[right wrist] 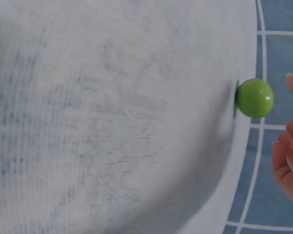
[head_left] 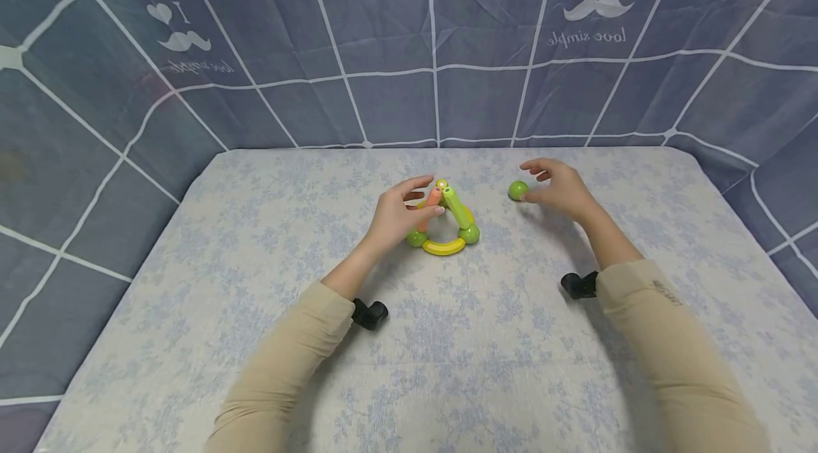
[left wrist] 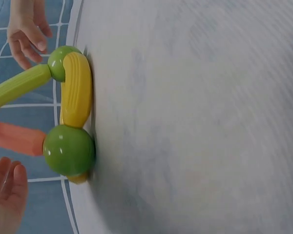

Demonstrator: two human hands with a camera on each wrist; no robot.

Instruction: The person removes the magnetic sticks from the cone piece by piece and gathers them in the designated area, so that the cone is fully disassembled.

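In the head view, my left hand (head_left: 397,215) is beside a small frame of magnetic-looking toy pieces. Its thumb lies in front of an orange rod (left wrist: 19,138), and the fingers reach behind it; I see no firm grip. A light green rod (head_left: 456,208) leans beside the orange one, their tops close together. Curved yellow pieces (head_left: 444,248) and green balls (left wrist: 69,150) form the base. My right hand (head_left: 557,187), fingers spread, is around a separate green ball (head_left: 518,190). The right wrist view shows that ball on the table, apart from the fingertips.
A table (head_left: 473,368) with a pale floral cloth lies under everything. Behind it hangs a blue-grey curtain (head_left: 390,108) with white lines. Black wrist cameras (head_left: 369,314) are strapped below both sleeves.
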